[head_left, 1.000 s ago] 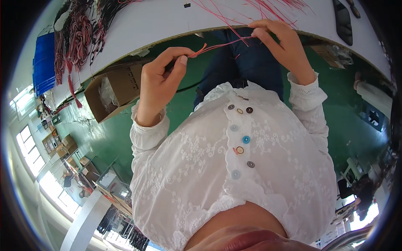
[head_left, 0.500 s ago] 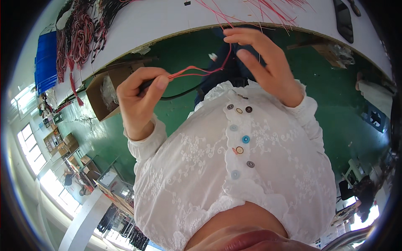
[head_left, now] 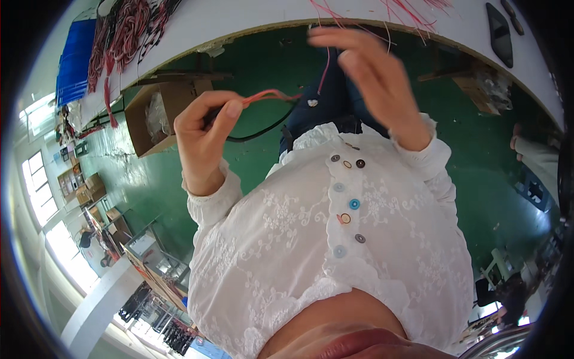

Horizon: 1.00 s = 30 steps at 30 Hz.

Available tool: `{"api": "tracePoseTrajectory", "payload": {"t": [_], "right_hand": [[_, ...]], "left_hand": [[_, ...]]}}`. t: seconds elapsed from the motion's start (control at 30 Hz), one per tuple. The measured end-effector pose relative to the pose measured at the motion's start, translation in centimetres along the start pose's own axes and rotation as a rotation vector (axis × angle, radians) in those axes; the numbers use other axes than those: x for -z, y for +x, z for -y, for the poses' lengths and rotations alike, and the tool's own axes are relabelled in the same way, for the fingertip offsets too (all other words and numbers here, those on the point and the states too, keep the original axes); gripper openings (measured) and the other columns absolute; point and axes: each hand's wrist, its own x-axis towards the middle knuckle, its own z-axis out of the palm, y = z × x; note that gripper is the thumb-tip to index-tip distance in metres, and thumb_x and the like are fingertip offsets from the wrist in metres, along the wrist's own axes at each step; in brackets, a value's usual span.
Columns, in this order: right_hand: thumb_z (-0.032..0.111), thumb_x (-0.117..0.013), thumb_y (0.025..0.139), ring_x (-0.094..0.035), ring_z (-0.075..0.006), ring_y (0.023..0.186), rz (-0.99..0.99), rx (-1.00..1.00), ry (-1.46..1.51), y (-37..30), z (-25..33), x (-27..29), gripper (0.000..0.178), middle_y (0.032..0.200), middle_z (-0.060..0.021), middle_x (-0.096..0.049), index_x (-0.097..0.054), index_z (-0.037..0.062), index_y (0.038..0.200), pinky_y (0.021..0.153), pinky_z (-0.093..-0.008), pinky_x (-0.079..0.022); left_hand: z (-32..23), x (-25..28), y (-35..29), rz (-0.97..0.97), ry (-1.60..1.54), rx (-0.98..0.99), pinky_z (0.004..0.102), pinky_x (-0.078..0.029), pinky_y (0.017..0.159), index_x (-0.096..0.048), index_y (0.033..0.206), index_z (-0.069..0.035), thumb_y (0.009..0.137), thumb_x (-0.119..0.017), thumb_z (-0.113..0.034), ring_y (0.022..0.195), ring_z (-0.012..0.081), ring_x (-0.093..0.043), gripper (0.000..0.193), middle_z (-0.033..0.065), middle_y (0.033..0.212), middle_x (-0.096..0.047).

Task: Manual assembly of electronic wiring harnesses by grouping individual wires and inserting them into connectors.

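Observation:
My left hand (head_left: 206, 134) is closed, its thumb and forefinger pinching thin red wires (head_left: 266, 94) that stick out to the right. A black cable (head_left: 260, 133) curves out from under the same hand toward my lap; its other part is hidden by the palm. My right hand (head_left: 379, 84), slightly blurred, is raised below the table edge, fingers stretched and the thumb apart from them. A single pink wire (head_left: 326, 67) hangs down beside its fingertips over my dark trousers. I see nothing gripped in the right hand.
Loose red and pink wires (head_left: 406, 13) lie along the white table (head_left: 239, 27). Bundled red and black wires (head_left: 128, 39) hang at the left, beside blue panels (head_left: 76, 60). An open cardboard box (head_left: 140, 125) stands on the green floor. A dark flat object (head_left: 499, 36) lies at right.
My right hand has shifted slightly up and its fingers have straightened. The red wires' far ends reach less far right. The left hand keeps its pinch and sits slightly further right.

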Motion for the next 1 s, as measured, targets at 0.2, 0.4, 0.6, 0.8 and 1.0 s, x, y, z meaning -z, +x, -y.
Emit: {"api": "tracePoseTrajectory", "payload": {"t": [0.2,0.4,0.6,0.8,1.0], "right_hand": [[0.027,-0.055,0.106,-0.053,-0.0060,0.078,0.212,-0.424,0.617,-1.2,2.0,-4.6,0.029,0.088,0.0016,-0.064,-0.065,0.0010,0.114,0.070,-0.0209,-0.041],[0.008,-0.074,0.091,-0.054,-0.0099,0.068,0.151,-0.201,-0.091,-2.0,2.9,-2.0,0.007,0.079,-0.0014,-0.063,-0.070,0.0027,0.092,0.059,-0.0270,-0.042],[0.005,-0.078,0.082,-0.057,-0.0234,0.067,0.072,0.193,-0.404,-1.7,4.6,-0.9,0.011,0.077,-0.0076,-0.063,-0.070,0.0038,0.090,0.058,-0.0318,-0.045],[0.006,-0.076,0.086,-0.061,-0.0220,0.073,0.142,0.146,-0.358,-1.2,3.9,-1.1,0.011,0.079,-0.0079,-0.063,-0.069,0.0035,0.094,0.064,-0.0305,-0.049],[0.006,-0.067,0.096,-0.064,-0.0127,0.081,0.156,-0.180,-0.040,-1.5,3.1,1.0,0.009,0.087,-0.0076,-0.068,-0.067,0.0015,0.104,0.076,-0.0249,-0.051]], "left_hand": [[1.1,-1.3,-0.7,0.015,0.079,-0.055,0.0193,-0.029,0.055,-0.072,0.099,0.003,0.095,-0.070,-0.004,0.064,0.0005,-0.041,0.008,-0.0065,0.075,-0.058],[1.4,-2.2,-0.1,0.235,0.285,-0.189,0.0249,-0.036,0.052,-0.068,0.105,0.002,0.100,-0.062,-0.009,0.058,0.0088,-0.047,0.014,0.0036,0.071,-0.058],[0.6,-2.9,1.1,0.343,0.325,-0.276,0.0323,-0.045,0.056,-0.064,0.101,0.003,0.099,-0.055,-0.006,0.059,0.0235,-0.055,0.013,0.0121,0.081,-0.063],[1.7,-4.8,2.3,0.422,0.345,-0.429,0.0339,-0.046,0.058,-0.063,0.096,0.003,0.100,-0.052,-0.007,0.061,0.0240,-0.057,0.016,0.0126,0.079,-0.061],[1.1,-3.5,3.5,0.467,0.195,-0.213,0.0333,-0.047,0.062,-0.063,0.096,0.003,0.102,-0.053,-0.008,0.065,0.0243,-0.058,0.016,0.0132,0.079,-0.061]]}}
